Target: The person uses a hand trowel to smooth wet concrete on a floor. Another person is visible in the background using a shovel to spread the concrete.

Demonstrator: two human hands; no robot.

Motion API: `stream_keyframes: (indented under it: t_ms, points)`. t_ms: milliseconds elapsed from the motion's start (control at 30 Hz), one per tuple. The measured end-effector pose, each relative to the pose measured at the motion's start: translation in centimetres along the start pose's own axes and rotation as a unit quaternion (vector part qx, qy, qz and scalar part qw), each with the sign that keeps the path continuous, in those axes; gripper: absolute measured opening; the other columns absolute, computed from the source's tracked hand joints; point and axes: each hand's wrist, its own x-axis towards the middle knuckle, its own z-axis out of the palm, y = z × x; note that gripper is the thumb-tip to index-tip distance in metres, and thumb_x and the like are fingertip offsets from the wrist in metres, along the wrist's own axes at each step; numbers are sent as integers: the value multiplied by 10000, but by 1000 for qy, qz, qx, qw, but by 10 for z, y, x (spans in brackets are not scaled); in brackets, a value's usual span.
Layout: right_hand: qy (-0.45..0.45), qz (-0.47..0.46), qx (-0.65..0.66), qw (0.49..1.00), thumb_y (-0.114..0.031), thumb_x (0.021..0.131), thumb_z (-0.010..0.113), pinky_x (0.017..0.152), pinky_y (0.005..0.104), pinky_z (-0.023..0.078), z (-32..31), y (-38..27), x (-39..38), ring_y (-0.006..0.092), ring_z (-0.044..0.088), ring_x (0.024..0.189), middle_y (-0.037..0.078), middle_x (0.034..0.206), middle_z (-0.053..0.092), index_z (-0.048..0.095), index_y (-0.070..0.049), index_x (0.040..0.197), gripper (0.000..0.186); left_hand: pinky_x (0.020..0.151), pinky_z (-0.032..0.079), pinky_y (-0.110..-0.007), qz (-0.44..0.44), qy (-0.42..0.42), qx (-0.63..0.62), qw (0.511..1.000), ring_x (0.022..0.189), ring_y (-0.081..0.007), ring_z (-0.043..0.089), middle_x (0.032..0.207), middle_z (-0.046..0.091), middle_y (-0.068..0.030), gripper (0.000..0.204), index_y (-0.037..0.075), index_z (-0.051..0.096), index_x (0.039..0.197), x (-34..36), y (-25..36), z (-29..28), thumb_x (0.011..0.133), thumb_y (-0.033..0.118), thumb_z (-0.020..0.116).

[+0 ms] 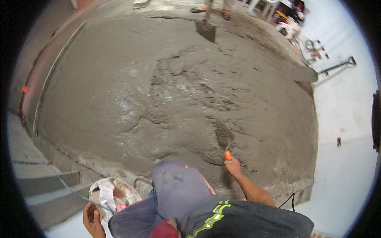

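Note:
My right hand (233, 166) grips the orange handle (228, 156) of a trowel, its grey blade (224, 135) on wet, rippled cement (99, 87) that spreads across the floor ahead. My left hand (93, 220) is low at the left, fingers loosely curled and apart with nothing visible in them, beside a stained container with white bagging (109, 192). A thin blue cord (70, 189) runs near it. My bent knee (176, 182) sits at the near edge of the cement.
Concrete steps (51, 186) descend at left, beside a long straight strip (54, 65). At the back, another person's feet (226, 14) stand by a shovel blade (205, 29). A second shovel (337, 65) leans near the white right wall (345, 119); chairs and clutter (287, 23) sit top right.

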Motion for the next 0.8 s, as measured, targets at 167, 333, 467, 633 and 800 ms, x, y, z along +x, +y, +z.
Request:
stream_keyframes:
  t_ms: [167,333,467,633,800]
  points:
    - [153,160,20,975,-207,721,655,476,348,440,-41,153,-1,198,580,509,104,638,590,595,0,799,229,892,427,-328,-10,-69,83,994,998,-222,567,1088,604,-148,324,-38,538,1135,7,44,36,868,137,590]
    - [122,355,150,915,-106,715,624,429,350,453,-25,178,-2,200,569,470,100,620,579,571,22,778,153,897,417,-322,28,-97,87,991,1010,-223,558,1079,590,-138,336,-15,521,1166,25,47,51,862,117,577]
    - [138,259,71,953,-66,710,583,408,362,456,63,176,29,213,584,468,105,600,567,543,38,738,115,911,405,-323,82,-157,132,975,1026,-220,550,1085,582,-137,351,-9,520,1169,48,82,88,842,100,584]
    - [11,231,143,962,-186,700,589,682,433,497,128,34,18,367,636,790,218,830,642,613,29,855,266,874,432,-354,145,-182,125,964,968,-244,583,995,624,-155,380,-18,575,1090,71,114,129,757,148,657]
    - [-70,57,50,995,-180,737,589,704,468,489,125,-57,2,404,615,800,240,839,622,585,15,904,257,841,453,-344,128,-270,248,922,940,-238,605,965,642,-148,415,-6,582,1068,94,71,154,727,207,688]
